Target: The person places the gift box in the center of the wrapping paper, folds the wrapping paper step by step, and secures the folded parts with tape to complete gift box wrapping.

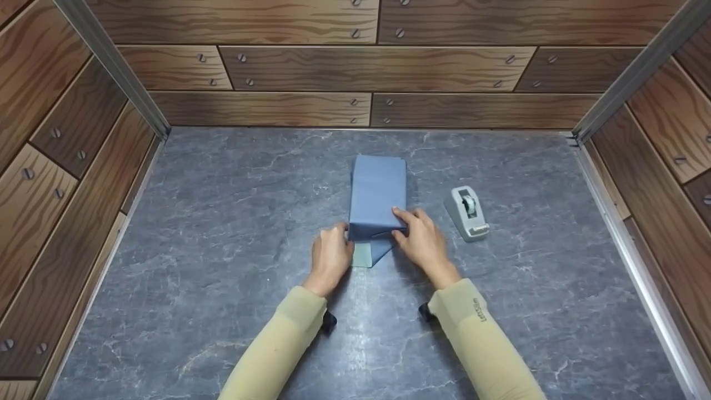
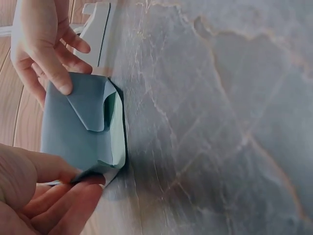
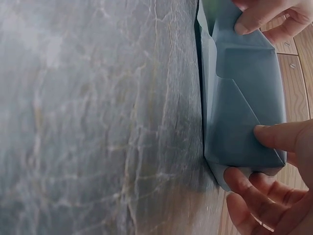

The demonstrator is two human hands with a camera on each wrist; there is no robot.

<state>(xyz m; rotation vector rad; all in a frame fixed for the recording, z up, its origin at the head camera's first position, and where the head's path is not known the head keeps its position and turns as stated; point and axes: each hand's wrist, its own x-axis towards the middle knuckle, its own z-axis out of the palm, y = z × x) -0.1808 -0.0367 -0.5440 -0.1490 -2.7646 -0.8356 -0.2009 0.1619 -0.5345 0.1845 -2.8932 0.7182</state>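
Observation:
A box wrapped in blue paper (image 1: 379, 186) lies lengthwise on the marbled surface, its near end partly folded. The paper's pale green inner side (image 1: 362, 256) shows at a flap spread toward the person. My left hand (image 1: 331, 255) pinches the paper's edge between thumb and fingers at the near left corner, as the left wrist view shows. At the near right corner my right hand (image 1: 425, 241) holds the box, its thumb on a slanted fold (image 3: 237, 117) across the end face and its fingers round the side.
A pale grey tape dispenser (image 1: 465, 214) with a roll in it stands to the right of the box, just beyond the right hand. Wood-patterned walls (image 1: 366, 69) with metal corner strips enclose the surface at the back and both sides.

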